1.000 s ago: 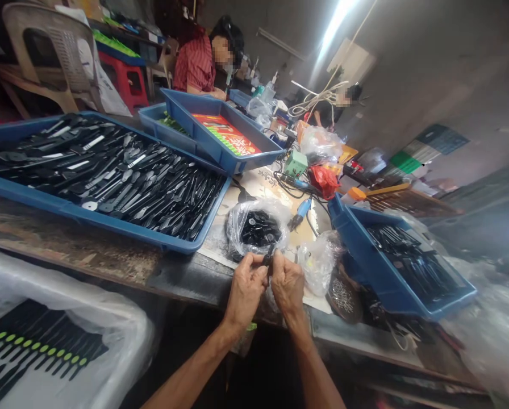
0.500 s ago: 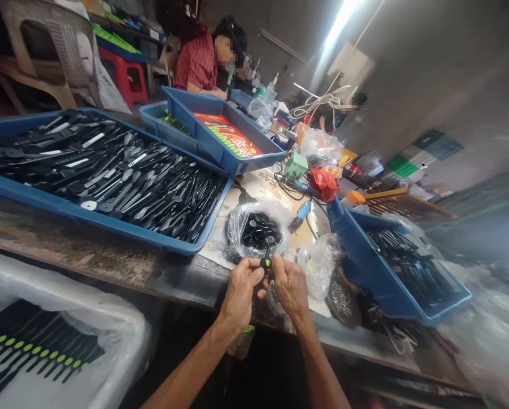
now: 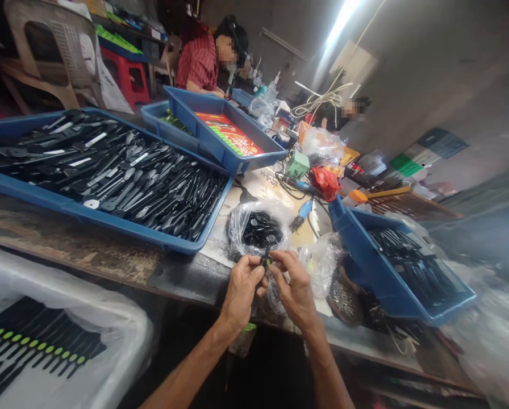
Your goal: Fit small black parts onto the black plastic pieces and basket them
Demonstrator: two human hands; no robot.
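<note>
My left hand (image 3: 242, 289) and my right hand (image 3: 296, 288) meet at the bench's near edge, both pinching a small black part with a green dot (image 3: 265, 259). Just beyond them lies a clear plastic bag of small black parts (image 3: 258, 227). A second clear bag (image 3: 320, 262) sits right of my right hand. A big blue tray of black handles (image 3: 101, 170) lies to the left.
A blue tray of black parts (image 3: 401, 267) tilts at the right. Two more blue trays (image 3: 220, 133) lie behind, with tools and cables (image 3: 299, 176) beyond. A white bin of green-dotted pieces (image 3: 37, 346) stands at lower left. A person in a red shirt (image 3: 199, 59) sits at the back.
The small part's green dot has come into sight between my fingertips. My right hand's fingers have loosened and shifted slightly right; the hands stay in the same place.
</note>
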